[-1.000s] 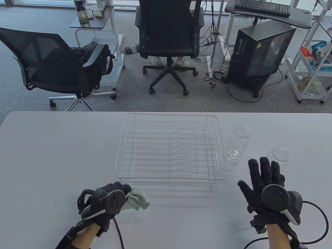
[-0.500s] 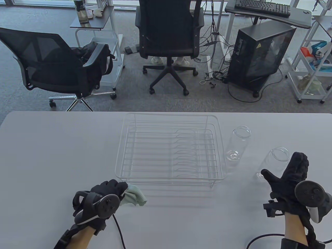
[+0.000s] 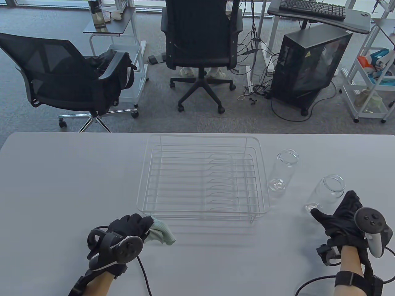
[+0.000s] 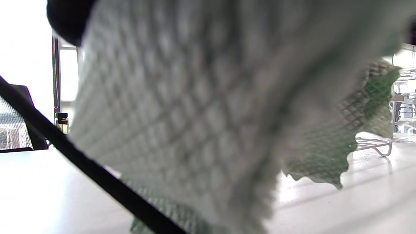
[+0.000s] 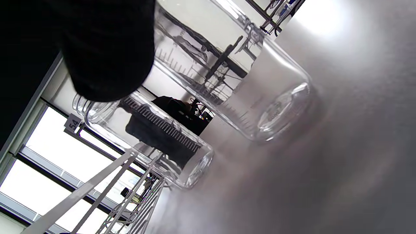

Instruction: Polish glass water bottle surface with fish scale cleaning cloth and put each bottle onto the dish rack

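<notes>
My left hand [image 3: 129, 226] grips the cloth [image 3: 160, 232] just before the rack [image 3: 202, 175]; my right hand [image 3: 342, 214], fingers apart, touches the nearer of two bottles [image 3: 328, 192] beside the rack

The table view is evenly lit and sharp, with daylight from the windows at the far edge; the white table [image 3: 61, 172] shows only a faint, soft shadow in front of the dish rack [image 3: 202, 177], and lines bow slightly toward the frame edges. The left wrist view is strongly backlit: the window area at left is blown out to pure white, and the cloth [image 4: 201, 107] fills the frame out of focus, crisp only at its far green edge. The right wrist view is tilted, with glare on the tabletop at upper right and reflections across the 2 glass bottles [image 5: 227, 71].
</notes>
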The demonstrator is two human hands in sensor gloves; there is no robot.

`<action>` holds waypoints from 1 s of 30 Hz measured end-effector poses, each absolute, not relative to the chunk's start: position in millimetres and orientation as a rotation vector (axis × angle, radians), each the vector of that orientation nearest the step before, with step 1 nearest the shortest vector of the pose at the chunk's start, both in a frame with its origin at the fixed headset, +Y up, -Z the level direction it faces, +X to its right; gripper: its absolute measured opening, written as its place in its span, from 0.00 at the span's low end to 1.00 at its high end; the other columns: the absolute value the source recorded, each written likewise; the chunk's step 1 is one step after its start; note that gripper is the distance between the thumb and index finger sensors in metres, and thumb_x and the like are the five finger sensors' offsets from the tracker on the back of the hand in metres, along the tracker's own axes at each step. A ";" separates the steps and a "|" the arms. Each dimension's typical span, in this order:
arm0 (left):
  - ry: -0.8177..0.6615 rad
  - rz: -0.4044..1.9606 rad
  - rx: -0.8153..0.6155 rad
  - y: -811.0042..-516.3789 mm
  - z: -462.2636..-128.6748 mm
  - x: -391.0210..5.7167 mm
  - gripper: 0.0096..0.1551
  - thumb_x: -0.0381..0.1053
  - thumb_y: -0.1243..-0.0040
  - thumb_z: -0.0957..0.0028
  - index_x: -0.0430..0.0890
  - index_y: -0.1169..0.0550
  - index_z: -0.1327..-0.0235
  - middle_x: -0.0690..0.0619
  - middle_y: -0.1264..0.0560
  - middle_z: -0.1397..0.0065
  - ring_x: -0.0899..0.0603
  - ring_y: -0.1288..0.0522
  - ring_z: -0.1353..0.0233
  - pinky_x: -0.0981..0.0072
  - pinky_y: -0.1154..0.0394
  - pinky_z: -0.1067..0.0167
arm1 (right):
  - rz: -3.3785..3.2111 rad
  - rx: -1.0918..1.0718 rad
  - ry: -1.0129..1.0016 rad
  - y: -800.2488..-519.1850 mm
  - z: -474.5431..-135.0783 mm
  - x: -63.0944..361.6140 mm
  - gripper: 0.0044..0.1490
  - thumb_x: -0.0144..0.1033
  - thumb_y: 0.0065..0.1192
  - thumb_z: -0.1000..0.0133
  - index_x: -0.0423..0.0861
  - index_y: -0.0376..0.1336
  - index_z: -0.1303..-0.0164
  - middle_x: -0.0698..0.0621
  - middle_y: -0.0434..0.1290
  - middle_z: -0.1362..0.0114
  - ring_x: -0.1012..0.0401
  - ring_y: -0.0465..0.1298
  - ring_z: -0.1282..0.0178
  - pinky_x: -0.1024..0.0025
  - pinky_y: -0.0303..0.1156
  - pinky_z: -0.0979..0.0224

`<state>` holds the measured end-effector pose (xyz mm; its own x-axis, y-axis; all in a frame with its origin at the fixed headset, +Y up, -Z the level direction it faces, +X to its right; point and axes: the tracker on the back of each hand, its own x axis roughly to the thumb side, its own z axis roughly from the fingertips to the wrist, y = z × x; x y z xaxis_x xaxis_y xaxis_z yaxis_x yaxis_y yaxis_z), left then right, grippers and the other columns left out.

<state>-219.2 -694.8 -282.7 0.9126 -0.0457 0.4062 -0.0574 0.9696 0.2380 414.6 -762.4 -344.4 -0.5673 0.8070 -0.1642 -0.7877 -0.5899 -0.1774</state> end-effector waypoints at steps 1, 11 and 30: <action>-0.420 0.000 0.244 -695.2 -282.3 -219.5 0.24 0.55 0.33 0.45 0.59 0.25 0.35 0.52 0.18 0.41 0.46 0.16 0.53 0.52 0.19 0.54 | 2.173 -0.286 -0.096 -765.5 -347.3 414.0 0.83 0.62 0.70 0.55 0.38 0.17 0.26 0.36 0.22 0.20 0.33 0.23 0.23 0.30 0.33 0.29; -0.426 -0.031 0.186 -702.6 -284.3 -216.4 0.24 0.55 0.33 0.45 0.59 0.25 0.35 0.52 0.18 0.41 0.46 0.16 0.53 0.52 0.19 0.54 | 2.018 -0.299 -0.270 -775.0 -362.3 418.1 0.78 0.54 0.74 0.54 0.35 0.24 0.24 0.38 0.42 0.16 0.35 0.42 0.17 0.26 0.47 0.30; -0.374 -0.032 0.199 -700.7 -284.2 -214.6 0.24 0.55 0.33 0.45 0.58 0.23 0.35 0.51 0.17 0.42 0.46 0.15 0.55 0.52 0.18 0.55 | 1.932 -0.219 -0.487 -759.6 -352.7 404.8 0.70 0.60 0.81 0.56 0.39 0.43 0.20 0.41 0.56 0.25 0.37 0.70 0.30 0.38 0.69 0.35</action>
<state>-214.6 -700.7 -284.2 0.9306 -0.0675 0.3599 -0.0060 0.9800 0.1991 404.8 -759.6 -352.7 -0.4036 0.9122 0.0711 -0.8367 -0.3366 -0.4320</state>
